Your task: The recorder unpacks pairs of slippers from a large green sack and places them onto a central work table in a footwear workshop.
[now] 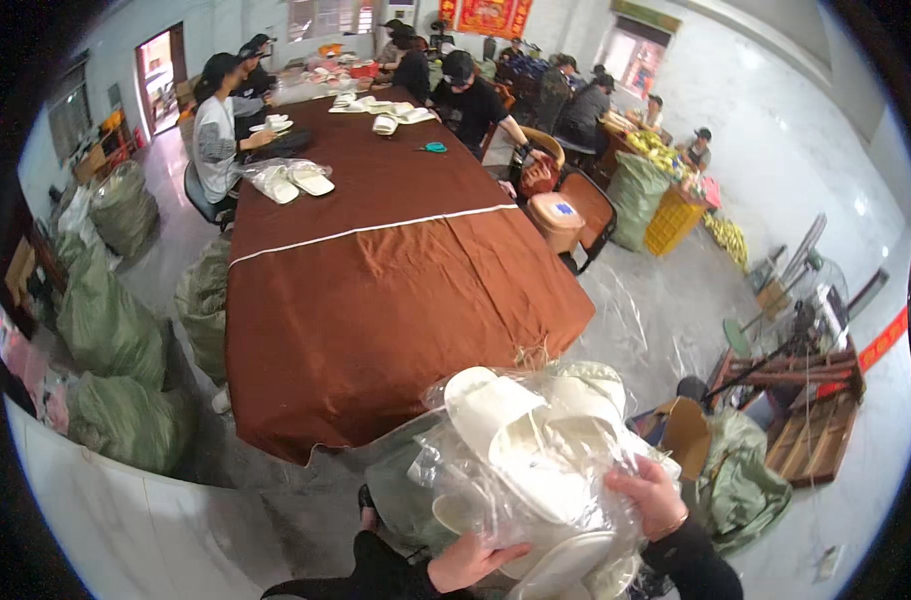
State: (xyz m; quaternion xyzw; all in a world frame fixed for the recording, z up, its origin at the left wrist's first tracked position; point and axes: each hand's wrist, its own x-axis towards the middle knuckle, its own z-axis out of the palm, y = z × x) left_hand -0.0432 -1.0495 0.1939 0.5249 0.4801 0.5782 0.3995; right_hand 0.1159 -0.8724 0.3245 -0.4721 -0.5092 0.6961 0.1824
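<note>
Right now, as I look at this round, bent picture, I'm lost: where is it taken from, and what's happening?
No robot here: the left hand and right hand are a person's own. A fisheye camera on that person's head looks down, so straight edges curve. The hands are at a bundle of white slippers in clear plastic; the right one grips it. On the long brown-covered table lie a bagged pair, more slippers farther off and a small teal object. Other people are around it.
</note>
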